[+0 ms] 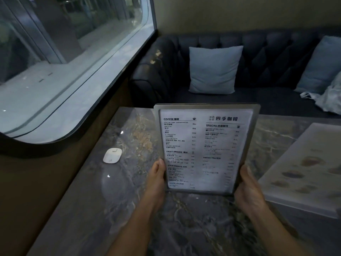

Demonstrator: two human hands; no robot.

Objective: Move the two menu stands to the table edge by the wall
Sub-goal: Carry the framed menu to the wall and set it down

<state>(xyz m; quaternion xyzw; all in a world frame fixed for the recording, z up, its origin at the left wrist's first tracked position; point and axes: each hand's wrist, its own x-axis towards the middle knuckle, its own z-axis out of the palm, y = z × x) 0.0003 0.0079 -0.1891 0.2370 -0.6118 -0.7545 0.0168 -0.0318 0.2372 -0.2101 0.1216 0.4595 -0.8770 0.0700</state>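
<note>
Marble tabletop (129, 191), wall edge along its left side under the window. I've got the framed menu stand (205, 148) upright, long axis vertical, over the tabletop's middle. Left hand (156, 182) clamps its lower left edge, right hand (249, 189) its lower right; both grips closed on it. Wall edge lies left of the stand, left hand nearer. Second menu stand (302, 169) lies flat right of it, untouched. Small white puck (112, 155) sits left, near the wall.

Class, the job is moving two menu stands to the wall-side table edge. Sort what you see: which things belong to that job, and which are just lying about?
Belongs to the job:
framed drinks menu stand, held by left hand and right hand
second menu stand, on the table's right

Just lying about:
white disc
cushions
sofa
white bag
</note>
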